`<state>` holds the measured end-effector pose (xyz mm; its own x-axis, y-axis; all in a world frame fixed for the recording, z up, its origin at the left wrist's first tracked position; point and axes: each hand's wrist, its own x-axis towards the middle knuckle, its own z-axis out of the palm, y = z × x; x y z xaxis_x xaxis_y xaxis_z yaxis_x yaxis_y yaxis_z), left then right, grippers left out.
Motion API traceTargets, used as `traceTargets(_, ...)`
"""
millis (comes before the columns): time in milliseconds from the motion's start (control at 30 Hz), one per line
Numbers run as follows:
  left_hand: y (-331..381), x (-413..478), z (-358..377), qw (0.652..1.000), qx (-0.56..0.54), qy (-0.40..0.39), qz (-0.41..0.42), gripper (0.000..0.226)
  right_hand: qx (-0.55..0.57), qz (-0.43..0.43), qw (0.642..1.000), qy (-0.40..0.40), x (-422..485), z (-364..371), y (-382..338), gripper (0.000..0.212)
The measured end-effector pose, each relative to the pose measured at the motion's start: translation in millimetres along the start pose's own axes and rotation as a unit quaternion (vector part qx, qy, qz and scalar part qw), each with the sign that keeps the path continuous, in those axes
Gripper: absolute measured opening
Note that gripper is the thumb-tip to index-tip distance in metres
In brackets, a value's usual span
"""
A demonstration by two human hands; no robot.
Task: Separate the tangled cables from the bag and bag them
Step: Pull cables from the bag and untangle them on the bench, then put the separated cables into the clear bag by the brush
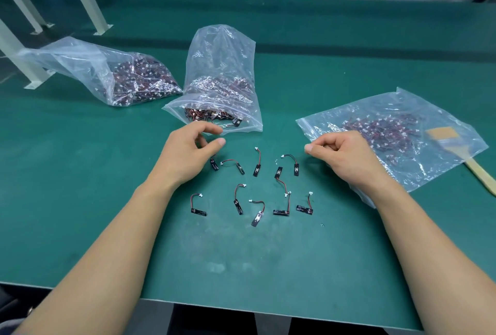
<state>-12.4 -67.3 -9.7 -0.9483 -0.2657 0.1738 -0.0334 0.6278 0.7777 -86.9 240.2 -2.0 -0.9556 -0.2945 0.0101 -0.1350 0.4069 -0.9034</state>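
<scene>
Worktable, green mat, contents left to right:

1. Far-left bag: clear plastic, lying on its side, packed with cables.
2. Middle bag: upright and open, with a large tangle inside. Probably the source bag, with much left to separate.
3. Left hand: just in front of that bag's mouth. Fingers loosely curled, thumb apart from them, nothing held.
4. Loose cables: about ten, lying singly on the mat between the hands. Separated, not yet bagged.
5. Right hand: fingers curled tight against the thumb, nothing visible in them.
6. Right bag: lying flat, partly filled with cables. Likely the receiving bag.
7. Brush: wooden handle, partly under the right bag.

Judged state: work is partway, and bagging of the loose lot is pending.
</scene>
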Motion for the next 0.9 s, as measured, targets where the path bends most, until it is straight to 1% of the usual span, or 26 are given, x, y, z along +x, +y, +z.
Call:
traceTargets(67, 2.9, -13.0, -4.0, 1.000, 0.003, -0.027, 0.007, 0.017, 0.000, 0.001, 1.000, 0.000, -0.5, 0.0, -0.6, 0.022)
traceTargets(133, 7.4, -25.4, -7.4, 0.997, 0.020, -0.069, 0.035, 0.026, 0.002, 0.002, 1.000, -0.003, -0.6, 0.1, -0.9, 0.023)
traceTargets(200, 11.1, -37.3, -8.3, 0.990, 0.043, -0.121, 0.062, 0.046, 0.005, 0.005, 1.000, -0.004, -0.4, 0.2, -0.9, 0.023)
traceTargets(267, 13.3, -47.5, -5.7, 0.982, 0.060, -0.163, 0.069, 0.061, 0.007, 0.007, 1.000, -0.005, 0.0, 0.4, -0.9, 0.023)
traceTargets(333, 15.7, -54.6, -0.3, 0.977, 0.082, -0.183, 0.076, 0.067, 0.006, 0.004, 1.000, -0.006, 0.2, 0.6, -1.1, 0.022)
traceTargets(500, 31.1, -58.2, 23.1, 0.946, 0.203, -0.211, 0.135, 0.088, 0.007, 0.000, 1.000, -0.009, 0.5, 1.2, -0.9, 0.022)
traceTargets(600, 39.7, -55.1, 38.3, 0.927, 0.259, -0.222, 0.153, 0.093, 0.003, -0.001, 1.000, -0.007, 0.6, 1.6, -1.2, 0.022)
traceTargets(700, 46.7, -48.1, 48.5, 0.924, 0.264, -0.223, 0.161, 0.093, 0.004, -0.004, 1.000, -0.007, 0.6, 1.6, -1.4, 0.022)
traceTargets(800, 53.0, -39.6, 57.4, 0.929, 0.231, -0.227, 0.176, 0.085, 0.000, -0.011, 1.000, -0.008, 0.4, 1.5, -1.6, 0.022)
traceTargets(900, 56.8, -30.8, 58.6, 0.947, 0.149, -0.237, 0.156, 0.082, -0.001, -0.020, 1.000, -0.008, 0.1, 1.2, -0.9, 0.022)
